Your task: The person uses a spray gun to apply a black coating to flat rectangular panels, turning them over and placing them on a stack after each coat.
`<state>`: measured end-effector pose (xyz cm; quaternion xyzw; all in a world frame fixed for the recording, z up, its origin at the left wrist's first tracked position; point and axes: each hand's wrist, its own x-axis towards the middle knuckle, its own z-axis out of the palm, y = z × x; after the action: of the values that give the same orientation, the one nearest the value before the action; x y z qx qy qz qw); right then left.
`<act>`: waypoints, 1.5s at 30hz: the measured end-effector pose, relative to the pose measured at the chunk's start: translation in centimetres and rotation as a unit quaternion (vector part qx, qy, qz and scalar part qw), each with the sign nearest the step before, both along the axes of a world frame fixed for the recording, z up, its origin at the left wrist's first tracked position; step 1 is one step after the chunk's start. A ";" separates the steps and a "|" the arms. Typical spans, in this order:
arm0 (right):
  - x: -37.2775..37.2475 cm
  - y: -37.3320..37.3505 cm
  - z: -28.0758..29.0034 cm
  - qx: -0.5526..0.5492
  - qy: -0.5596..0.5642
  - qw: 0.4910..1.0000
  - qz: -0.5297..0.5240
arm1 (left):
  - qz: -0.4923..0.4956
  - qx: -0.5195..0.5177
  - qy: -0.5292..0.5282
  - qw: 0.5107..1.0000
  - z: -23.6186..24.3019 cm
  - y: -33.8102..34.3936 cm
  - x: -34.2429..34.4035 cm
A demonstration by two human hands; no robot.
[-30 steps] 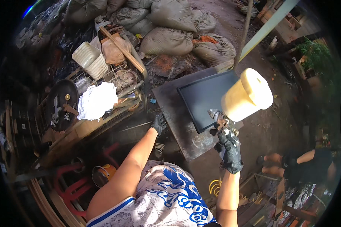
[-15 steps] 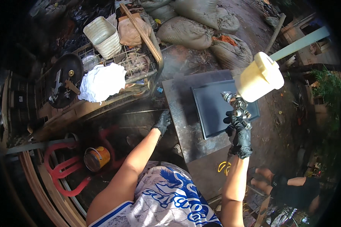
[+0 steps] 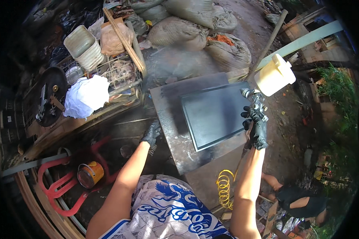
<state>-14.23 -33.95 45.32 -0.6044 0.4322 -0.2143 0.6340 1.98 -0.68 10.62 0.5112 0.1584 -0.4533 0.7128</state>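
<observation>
My right hand [image 3: 257, 129], in a black glove, is closed round a metal spray gun [image 3: 259, 104] topped by a yellowish-white paint cup [image 3: 274, 75]. The gun is held over the right edge of a dark rectangular panel [image 3: 211, 115] with a thin raised rim. Its nozzle points left across the panel, which lies on a larger worn board [image 3: 169, 131]. My left hand [image 3: 150, 133], gloved in black too, hangs low by the board's left edge. It looks empty, its fingers loosely stretched out; whether they touch the board is unclear.
A coiled yellow hose [image 3: 225, 191] hangs below the board. Left stands a wire rack [image 3: 121, 81] bearing stacked white tubs [image 3: 83, 47], a white cloth [image 3: 85, 96] and a black pan [image 3: 52, 95]. A paint can [image 3: 90, 175] rests on a red chair [image 3: 60, 195]. Filled sacks [image 3: 179, 34] lie beyond; another person [image 3: 301, 201] is lower right.
The view has swung right, so the surroundings appear farther left. My right hand has carried the spray gun rightward over the panel to its edge. More of the yellow hose shows.
</observation>
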 end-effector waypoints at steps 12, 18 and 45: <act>-0.8 -8.5 0.7 -0.079 0.115 0.990 -0.020 | -0.006 0.032 0.009 0.999 -1.6 -1.4 -0.5; -2.1 -8.8 0.3 -0.148 0.077 0.982 -0.085 | -0.025 0.065 0.010 0.998 -0.4 -2.3 -3.6; 6.9 -2.3 1.2 0.080 0.006 0.995 0.053 | 0.020 0.072 -0.196 0.978 -4.1 7.5 -10.9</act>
<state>-7.29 -36.21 46.50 -0.5750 0.4190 -0.1414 0.6883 -8.94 6.87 6.56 0.6370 0.0583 -0.3177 0.7000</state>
